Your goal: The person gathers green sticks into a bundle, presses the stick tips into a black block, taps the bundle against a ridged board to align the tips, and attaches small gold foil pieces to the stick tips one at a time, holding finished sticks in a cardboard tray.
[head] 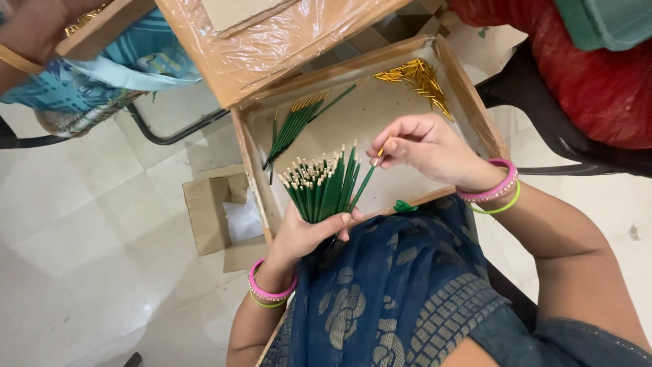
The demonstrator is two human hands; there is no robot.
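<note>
My left hand (307,234) grips a bundle of thin green sticks (320,187), held upright with pale tips fanned out. My right hand (424,146) pinches the gold-capped tip of one green stick (365,183) that leans against the bundle. Both hands hover over a shallow cardboard tray (468,92) resting on my lap. Inside the tray lie a loose bunch of green sticks with gold tips (293,126) at the left and a pile of small gold caps (415,78) at the far right corner.
A small open cardboard box (210,214) with white plastic inside stands on the pale tiled floor at left. A plastic-wrapped cardboard lid (272,37) rises behind the tray. A red bag (598,75) sits at upper right, another person's arm (30,30) at upper left.
</note>
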